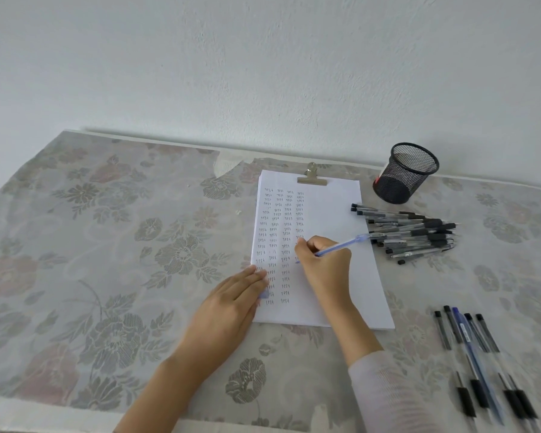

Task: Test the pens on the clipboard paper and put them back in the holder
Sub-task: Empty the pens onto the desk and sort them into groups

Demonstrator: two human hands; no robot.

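White paper [334,214] is clipped to a clipboard by a metal clip [311,178] and carries columns of small written words on its left half. My right hand [324,264] grips a blue pen [341,246] with its tip on the paper. My left hand [231,303] lies flat on the paper's left edge, and a small blue pen cap [264,294] shows under its fingers. The black mesh holder [403,173] stands tilted beyond the paper's top right corner; nothing shows inside it.
A pile of several black-capped pens [413,234] lies just right of the paper. Several more pens [478,360], one of them blue, lie in a row at the near right. A floral cloth [107,245] covers the table, which meets a white wall [263,73].
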